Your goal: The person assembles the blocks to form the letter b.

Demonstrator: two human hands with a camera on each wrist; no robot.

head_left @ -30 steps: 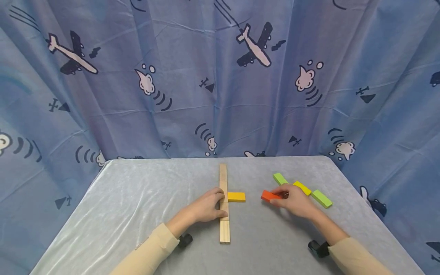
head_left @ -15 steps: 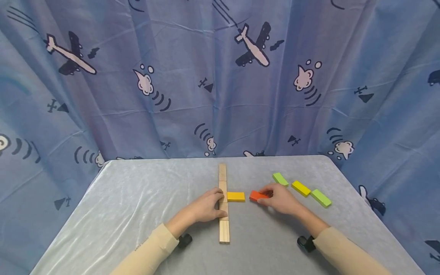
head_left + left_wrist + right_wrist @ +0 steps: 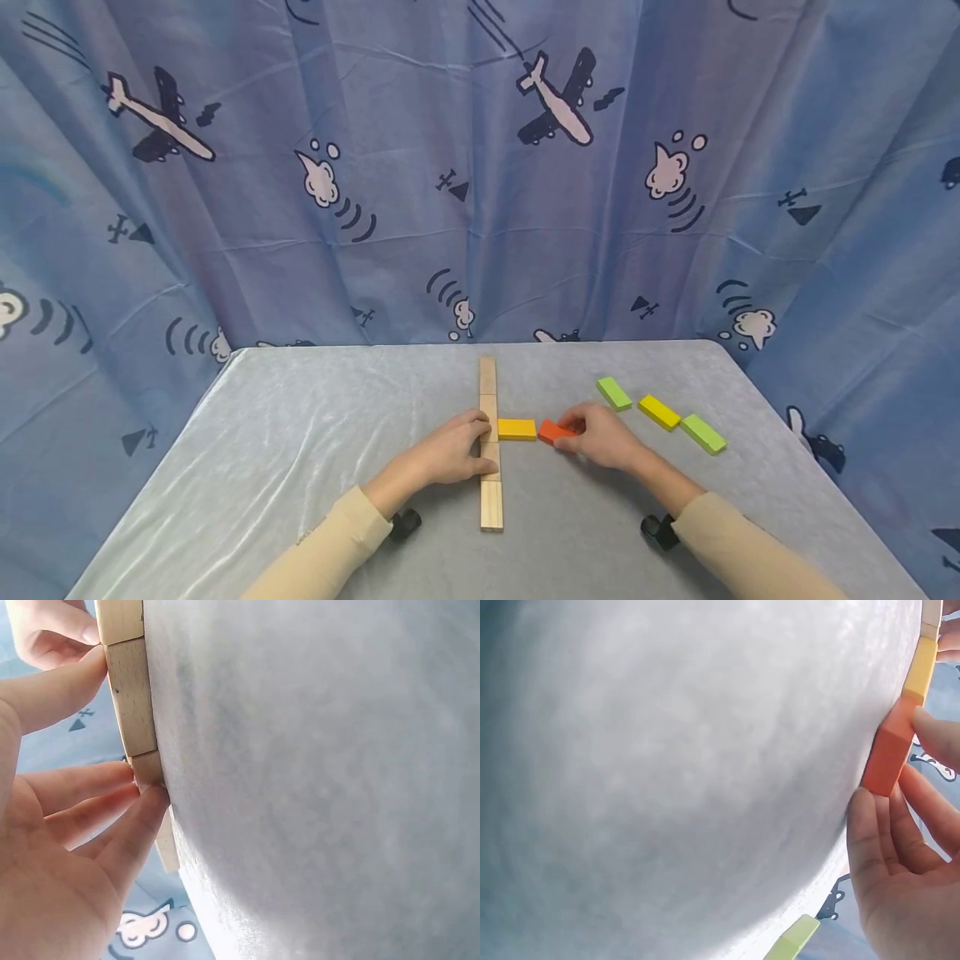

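Observation:
My right hand [image 3: 606, 435] pinches a red-orange wooden block [image 3: 552, 431] between thumb and fingers, low over the cloth. That block lies slightly askew, its left end right by the short end of a yellow-orange block [image 3: 517, 430]. The yellow-orange block points sideways from a straight row of plain wooden blocks [image 3: 491, 506]. On the left side of this row, my left hand [image 3: 450, 450] rests its thumb and fingertips against the middle blocks. In the left wrist view, the left fingers [image 3: 146, 829] are spread along the plain blocks [image 3: 131, 697], fairly straight.
Two light green blocks, one farther back [image 3: 614, 393] and one farther right [image 3: 703, 434], lie on the right side with a yellow block [image 3: 659, 412] between them. A pale grey cloth [image 3: 300, 400] covers the table. Behind its far edge hangs a blue curtain [image 3: 405, 167] with airplanes.
My right hand has carried the red-orange block leftward, from near the green and yellow blocks up to the yellow-orange block's end. My left hand has stayed on the plain row.

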